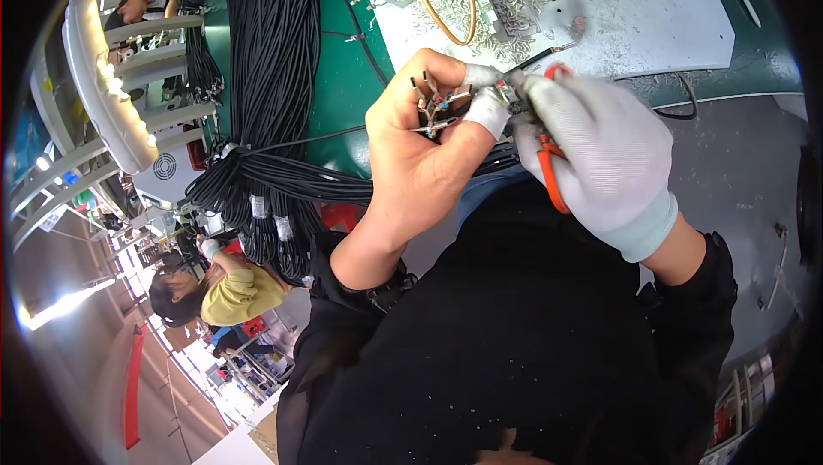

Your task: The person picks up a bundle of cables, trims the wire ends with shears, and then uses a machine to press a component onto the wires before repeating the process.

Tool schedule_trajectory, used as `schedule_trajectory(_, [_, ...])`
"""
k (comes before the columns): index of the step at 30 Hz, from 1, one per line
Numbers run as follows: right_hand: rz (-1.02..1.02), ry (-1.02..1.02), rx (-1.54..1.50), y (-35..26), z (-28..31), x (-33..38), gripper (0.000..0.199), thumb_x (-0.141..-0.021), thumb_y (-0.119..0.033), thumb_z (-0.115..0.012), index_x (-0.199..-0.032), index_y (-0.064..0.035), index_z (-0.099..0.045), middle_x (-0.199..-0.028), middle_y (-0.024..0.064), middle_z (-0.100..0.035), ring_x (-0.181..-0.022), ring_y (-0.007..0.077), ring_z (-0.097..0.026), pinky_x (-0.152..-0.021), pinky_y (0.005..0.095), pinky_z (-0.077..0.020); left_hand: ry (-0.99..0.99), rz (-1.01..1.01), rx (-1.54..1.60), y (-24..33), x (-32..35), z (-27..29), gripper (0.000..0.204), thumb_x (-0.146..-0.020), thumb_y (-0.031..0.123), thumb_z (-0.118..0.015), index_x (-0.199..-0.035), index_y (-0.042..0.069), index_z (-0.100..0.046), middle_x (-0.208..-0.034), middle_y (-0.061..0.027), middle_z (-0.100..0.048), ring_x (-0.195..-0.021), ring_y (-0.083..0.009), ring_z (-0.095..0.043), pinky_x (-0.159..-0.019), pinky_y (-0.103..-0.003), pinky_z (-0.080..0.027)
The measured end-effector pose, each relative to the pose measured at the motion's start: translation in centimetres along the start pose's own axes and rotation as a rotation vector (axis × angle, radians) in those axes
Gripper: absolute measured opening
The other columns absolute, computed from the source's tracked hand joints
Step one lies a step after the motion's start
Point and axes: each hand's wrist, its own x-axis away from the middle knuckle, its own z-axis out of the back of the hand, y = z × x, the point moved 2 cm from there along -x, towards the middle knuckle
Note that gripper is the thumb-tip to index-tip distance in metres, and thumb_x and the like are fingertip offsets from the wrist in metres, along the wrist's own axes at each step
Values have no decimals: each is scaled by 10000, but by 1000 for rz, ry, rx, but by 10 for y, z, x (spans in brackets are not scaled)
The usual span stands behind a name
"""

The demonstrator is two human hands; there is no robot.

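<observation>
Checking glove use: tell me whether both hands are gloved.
No: the right hand wears a white glove and grips the orange-handled cutters, while the left hand is mostly bare.

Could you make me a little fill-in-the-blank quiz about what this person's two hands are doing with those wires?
1. The right hand wears a white ____.
2. The tool gripped in the right hand has handles coloured ____.
3. The left hand pinches a fan of thin wire ends, and only its ____ wears a white cover.
4. To the left, the bundle of cables draped over the green table is coloured ____.

Missing words: glove; orange; fingertip; black
</observation>
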Motion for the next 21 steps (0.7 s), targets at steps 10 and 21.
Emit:
schedule_trajectory(10, [-344, -294, -415, -6, 6, 9, 189, -795, -91, -686, -944, -14, -599, -636, 128, -559, -532, 296, -573, -508, 320, -441, 86, -171, -89, -3, 7, -6, 192, -811, -49, -647, -952, 8, -530, -719, 23, -553, -636, -1, -461, -563, -161, -370])
schedule_trajectory(21, [-424, -316, -524, -10, -6, 11, 161, -796, -87, -683, -927, -34, -607, -653, 122, -570, -528, 298, -563, -509, 313, -440, -6, 2, 184, -9, 8, 2, 220, -817, -28, -648, -982, 7, -507, -773, -4, -607, -670, -14, -516, -582, -176, -415])
